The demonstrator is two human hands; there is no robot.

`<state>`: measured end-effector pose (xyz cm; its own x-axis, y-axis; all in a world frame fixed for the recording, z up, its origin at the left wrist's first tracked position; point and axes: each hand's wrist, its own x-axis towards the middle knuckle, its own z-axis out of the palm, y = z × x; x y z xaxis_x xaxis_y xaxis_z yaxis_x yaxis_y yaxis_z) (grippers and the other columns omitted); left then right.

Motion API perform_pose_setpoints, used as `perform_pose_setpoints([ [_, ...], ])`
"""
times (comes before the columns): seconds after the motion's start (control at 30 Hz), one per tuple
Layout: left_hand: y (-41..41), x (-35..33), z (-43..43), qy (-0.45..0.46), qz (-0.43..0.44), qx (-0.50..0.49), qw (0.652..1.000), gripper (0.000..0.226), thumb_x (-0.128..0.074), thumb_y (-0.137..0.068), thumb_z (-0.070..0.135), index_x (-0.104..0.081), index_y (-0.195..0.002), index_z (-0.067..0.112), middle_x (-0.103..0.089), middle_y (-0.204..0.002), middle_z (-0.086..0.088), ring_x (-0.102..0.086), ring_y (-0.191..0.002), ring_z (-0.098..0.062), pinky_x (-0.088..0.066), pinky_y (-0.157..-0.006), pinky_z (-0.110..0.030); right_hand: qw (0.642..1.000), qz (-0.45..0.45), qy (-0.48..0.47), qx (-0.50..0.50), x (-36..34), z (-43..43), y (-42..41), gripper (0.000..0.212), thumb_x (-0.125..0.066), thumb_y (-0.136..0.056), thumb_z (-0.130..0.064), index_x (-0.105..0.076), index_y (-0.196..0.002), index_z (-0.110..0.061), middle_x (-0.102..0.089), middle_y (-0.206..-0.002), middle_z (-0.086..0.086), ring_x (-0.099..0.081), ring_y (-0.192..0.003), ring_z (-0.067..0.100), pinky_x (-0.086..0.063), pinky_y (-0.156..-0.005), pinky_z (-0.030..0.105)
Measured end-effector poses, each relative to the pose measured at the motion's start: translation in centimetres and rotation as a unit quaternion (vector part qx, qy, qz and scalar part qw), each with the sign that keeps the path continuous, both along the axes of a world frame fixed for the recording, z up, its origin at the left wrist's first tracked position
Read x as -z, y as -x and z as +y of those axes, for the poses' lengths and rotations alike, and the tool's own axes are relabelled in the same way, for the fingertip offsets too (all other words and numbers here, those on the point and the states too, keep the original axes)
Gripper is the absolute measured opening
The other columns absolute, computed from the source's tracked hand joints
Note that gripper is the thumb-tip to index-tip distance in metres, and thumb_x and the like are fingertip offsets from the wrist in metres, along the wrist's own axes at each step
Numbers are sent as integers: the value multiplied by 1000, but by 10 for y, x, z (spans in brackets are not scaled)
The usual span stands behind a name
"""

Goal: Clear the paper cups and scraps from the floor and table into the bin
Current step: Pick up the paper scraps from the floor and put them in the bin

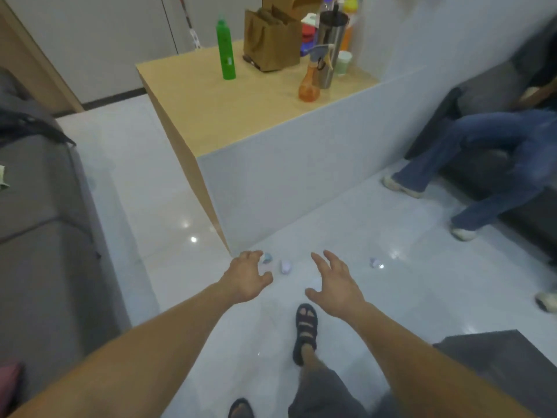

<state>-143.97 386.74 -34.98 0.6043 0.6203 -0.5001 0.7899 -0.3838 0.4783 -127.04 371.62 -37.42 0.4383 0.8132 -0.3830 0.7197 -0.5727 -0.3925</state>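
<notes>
1. Left hand point(247, 279) and right hand point(334, 285) reach down, fingers apart, holding nothing.
2. Three paper scraps point(285, 266) lie on the floor point(331, 230), uncollected.
3. Paper cup point(343, 63) sits on the desk point(241, 110); bin unseen. Barely begun, I'd say.

The left hand point(245, 276) overlaps a bluish scrap point(267, 258) by the table point(241, 116); contact cannot be told. That scrap, a white scrap point(285, 266) and a pale scrap point(375, 262) are too blurred to identify. A seated person point(482, 164) is cut off at the right edge, and bottles point(351, 3) at the top edge.
</notes>
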Motion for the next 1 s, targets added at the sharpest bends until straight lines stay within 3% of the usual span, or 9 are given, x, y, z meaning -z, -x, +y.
perform_pose_setpoints([
  [0.2, -60, 77, 60, 48, 69, -59, 995, 65, -49, -94, 42, -25, -149, 17, -24, -153, -8, -25, -139, -26, -24, -114, -33, 997, 59, 41, -20, 92, 90, -81, 82, -62, -88, -44, -14, -154, -29, -5, -162, 0, -10, -146, 23, -34, -108, 36],
  [0.37, -110, 199, 97, 112, 100, -117, 982, 64, -49, -94, 42, -26, -149, 19, -24, -154, -3, -26, -139, -22, -24, -113, -32, 992, 88, 84, -35, 219, 154, -133, 81, -60, -89, -43, -14, -154, -28, -5, -162, 1, -9, -147, 23, -31, -111, 37],
  [0.57, -143, 400, 130, 156, 98, -170, 968, 64, -52, -91, 44, -27, -147, 24, -29, -150, -3, -40, -129, -23, -34, -109, -41, 983, 81, 131, -96, 420, 209, -163, 84, -62, -88, -42, -13, -154, -26, -3, -162, 2, -9, -146, 26, -31, -113, 44],
  [0.73, -139, 558, 147, 165, 92, -183, 965, 67, -53, -90, 46, -29, -147, 23, -30, -149, -5, -42, -127, -24, -35, -107, -37, 978, 63, 155, -123, 582, 235, -168, 89, -68, -84, -38, -13, -154, -28, -4, -161, 3, -8, -146, 28, -33, -112, 47],
  [0.9, -131, 656, 143, 183, 56, -213, 958, 66, -53, -89, 49, -29, -146, 27, -30, -149, -1, -43, -125, -21, -35, -98, -29, 975, 31, 168, -141, 697, 251, -165, 94, -72, -79, -34, -13, -152, -32, -2, -160, 2, -9, -145, 30, -37, -107, 49],
  [1.0, -130, 686, 139, 182, 36, -219, 958, 66, -54, -88, 48, -30, -146, 27, -32, -148, -1, -44, -122, -18, -30, -94, -25, 986, 17, 127, -103, 732, 247, -162, 77, -69, -80, -29, -28, -146, -29, -20, -151, 7, -27, -133, 34, -43, -99, 45],
])
